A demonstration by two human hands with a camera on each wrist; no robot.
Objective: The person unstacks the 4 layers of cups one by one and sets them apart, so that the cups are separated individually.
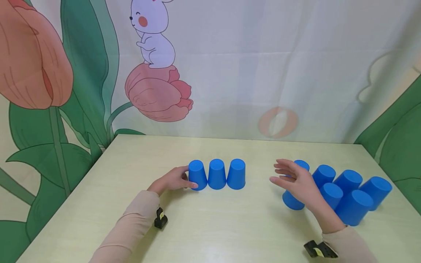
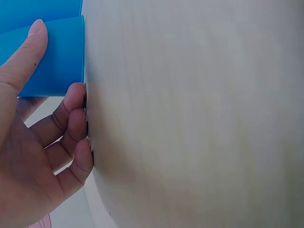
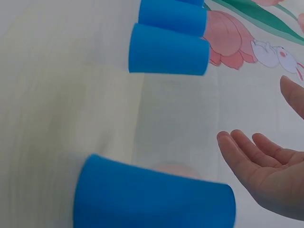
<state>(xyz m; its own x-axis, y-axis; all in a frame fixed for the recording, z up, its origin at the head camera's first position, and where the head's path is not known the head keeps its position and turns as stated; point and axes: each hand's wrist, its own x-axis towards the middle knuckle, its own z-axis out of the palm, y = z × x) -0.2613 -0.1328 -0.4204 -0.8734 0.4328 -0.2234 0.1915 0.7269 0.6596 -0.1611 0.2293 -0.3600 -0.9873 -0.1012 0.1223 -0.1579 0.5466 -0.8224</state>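
Three blue cups stand upside down in a row at the middle of the table. My left hand [image 1: 175, 179] grips the leftmost cup [image 1: 196, 173], with its thumb across the front. In the left wrist view, that thumb [image 2: 38, 45] lies on the cup's side, while the other fingers curl near its rim at the table. Beside it are the middle cup [image 1: 216, 175] and the right cup [image 1: 236, 175]. My right hand [image 1: 299, 182] hovers with spread fingers in front of another blue cup [image 1: 294, 201], partly hiding it. Nothing lies between its fingers in the right wrist view.
Several more upside-down blue cups [image 1: 355, 206] cluster at the right of the pale table [image 1: 223, 230]. A curtain [image 1: 236, 73] printed with tulips and a white animal hangs behind the far edge. Dark wrist devices [image 1: 160, 218] sit at both sleeves.
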